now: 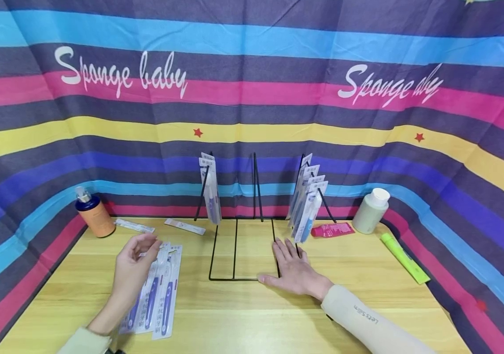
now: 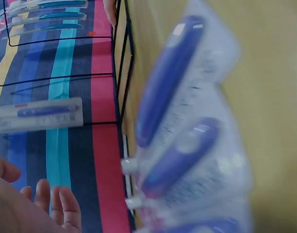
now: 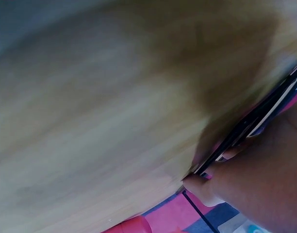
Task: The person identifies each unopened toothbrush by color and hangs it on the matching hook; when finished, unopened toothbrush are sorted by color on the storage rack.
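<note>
My left hand (image 1: pixel 133 260) is empty above the purple toothbrush packs (image 1: pixel 169 295), its fingers loosely curled; my right hand (image 1: pixel 295 273) is spread wide over the right side of the black wire rack's base (image 1: pixel 235 250). The packs lie overlapping on the tabletop (image 1: pixel 234 319), left of the rack. Because they overlap, I judge that taking one could drag its neighbour along or turn the fan askew. The rack looks light, so a knock to a prong, or uneven pressure from my right hand, might skew it. My right fingertips are also near the lower ends of the hanging blue packs (image 1: pixel 308 216); if I lifted that hand carelessly, I could set them swinging.

The head view gives me the whole layout, with the middle prong (image 1: pixel 257 189) bare and a purple pack (image 1: pixel 211 196) on the left one, but mostly the back of my right hand. The left wrist view looks between my left thumb and fingertips and shows nothing held there. The right wrist view brings my thumb close to dark wire, though it is so dim that I cannot tell whether my fingers hook under it or merely rest on it.
</note>
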The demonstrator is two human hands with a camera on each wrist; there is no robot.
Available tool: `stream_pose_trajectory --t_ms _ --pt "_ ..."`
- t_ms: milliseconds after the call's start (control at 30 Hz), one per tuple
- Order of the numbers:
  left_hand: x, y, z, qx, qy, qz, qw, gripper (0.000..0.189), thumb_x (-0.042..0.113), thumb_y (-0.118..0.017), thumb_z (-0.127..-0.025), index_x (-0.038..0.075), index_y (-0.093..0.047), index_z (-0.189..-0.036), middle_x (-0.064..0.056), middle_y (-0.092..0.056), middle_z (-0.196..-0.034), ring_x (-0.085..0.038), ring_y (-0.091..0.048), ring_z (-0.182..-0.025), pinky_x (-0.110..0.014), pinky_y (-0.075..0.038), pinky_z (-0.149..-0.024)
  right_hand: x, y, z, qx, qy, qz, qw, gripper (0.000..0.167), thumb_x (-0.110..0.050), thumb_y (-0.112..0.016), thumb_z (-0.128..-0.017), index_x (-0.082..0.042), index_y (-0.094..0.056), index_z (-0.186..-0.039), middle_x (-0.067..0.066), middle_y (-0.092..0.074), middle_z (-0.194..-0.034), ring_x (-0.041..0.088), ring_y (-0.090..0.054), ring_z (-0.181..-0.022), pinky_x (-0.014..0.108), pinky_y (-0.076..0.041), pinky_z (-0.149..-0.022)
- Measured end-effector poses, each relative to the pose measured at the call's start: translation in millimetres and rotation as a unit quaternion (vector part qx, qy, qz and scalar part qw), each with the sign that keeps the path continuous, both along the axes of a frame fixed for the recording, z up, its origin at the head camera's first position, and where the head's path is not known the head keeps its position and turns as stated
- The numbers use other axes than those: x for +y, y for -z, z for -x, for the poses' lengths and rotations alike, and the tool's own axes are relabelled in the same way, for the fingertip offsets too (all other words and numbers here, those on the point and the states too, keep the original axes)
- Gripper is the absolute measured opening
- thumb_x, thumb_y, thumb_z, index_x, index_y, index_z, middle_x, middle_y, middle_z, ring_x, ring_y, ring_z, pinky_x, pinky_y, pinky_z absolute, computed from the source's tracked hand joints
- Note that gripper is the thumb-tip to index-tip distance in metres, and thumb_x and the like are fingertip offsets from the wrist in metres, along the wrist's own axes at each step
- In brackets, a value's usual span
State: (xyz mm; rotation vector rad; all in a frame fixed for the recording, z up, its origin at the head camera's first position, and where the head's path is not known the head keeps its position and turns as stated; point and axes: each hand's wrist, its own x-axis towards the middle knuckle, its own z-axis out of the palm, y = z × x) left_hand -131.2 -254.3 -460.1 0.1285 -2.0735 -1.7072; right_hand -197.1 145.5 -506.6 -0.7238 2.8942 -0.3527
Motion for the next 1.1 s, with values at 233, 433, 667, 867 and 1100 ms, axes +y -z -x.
stream_pose_trajectory --t_ms 233,433,667,867,1100 --pt "-26.0 15.8 -25.4 -0.061 -0.042 0.028 0.9968 0.027 0.01 -0.072 -0.107 -0.003 -0.064 -0.13 0.017 -0.073 -0.103 0.0 -0.063 -0.096 -0.012 -0.05 -0.079 -1 -1.9 1.6 0.004 -0.001 -0.005 1.0 0.115 -0.083 -0.048 -0.1 0.002 -0.02 -0.172 0.02 -0.016 -0.18 0.047 -0.01 -0.164 0.073 -0.018 -0.123" --pt "-40.8 26.9 -42.4 -0.111 -0.058 0.064 0.9901 0.033 0.002 -0.07 -0.104 -0.006 -0.061 -0.134 0.006 -0.073 -0.11 0.007 -0.06 -0.092 -0.009 -0.048 -0.081 -1 -1.6 1.0 0.0 0.0 0.001 1.0 0.115 -0.083 -0.048 -0.1 0.002 -0.02 -0.172 0.019 -0.015 -0.18 0.046 -0.01 -0.164 0.074 -0.017 -0.123" --pt "-49.2 35.2 -45.4 -0.233 -0.009 0.149 0.961 0.06 0.022 -0.074 -0.106 -0.01 -0.046 -0.149 -0.031 -0.057 -0.14 -0.02 -0.066 -0.109 -0.014 -0.046 -0.081 0 1.1 1.0 -0.003 0.002 -0.002 1.0 0.115 -0.084 -0.046 -0.1 0.0 -0.018 -0.173 0.017 -0.013 -0.181 0.044 -0.006 -0.165 0.074 -0.016 -0.123" --pt "-59.0 37.9 -36.5 -0.274 0.03 0.177 0.9448 0.07 0.022 -0.072 -0.105 -0.016 -0.037 -0.151 -0.036 -0.057 -0.137 -0.044 -0.063 -0.118 -0.038 -0.052 -0.087 0 1.6 1.3 -0.002 0.002 0.0 1.0 0.115 -0.084 -0.046 -0.1 0.001 -0.018 -0.173 0.018 -0.012 -0.181 0.045 -0.007 -0.165 0.075 -0.017 -0.122" --pt "-63.2 33.3 -30.4 -0.292 0.046 0.211 0.9317 0.075 0.016 -0.075 -0.1 -0.018 -0.032 -0.152 -0.037 -0.061 -0.126 -0.043 -0.064 -0.108 -0.056 -0.05 -0.089 0 0.5 0.1 -0.003 0.002 0.0 1.0 0.114 -0.082 -0.048 -0.1 0.001 -0.018 -0.173 0.019 -0.013 -0.18 0.046 -0.008 -0.164 0.074 -0.017 -0.123"
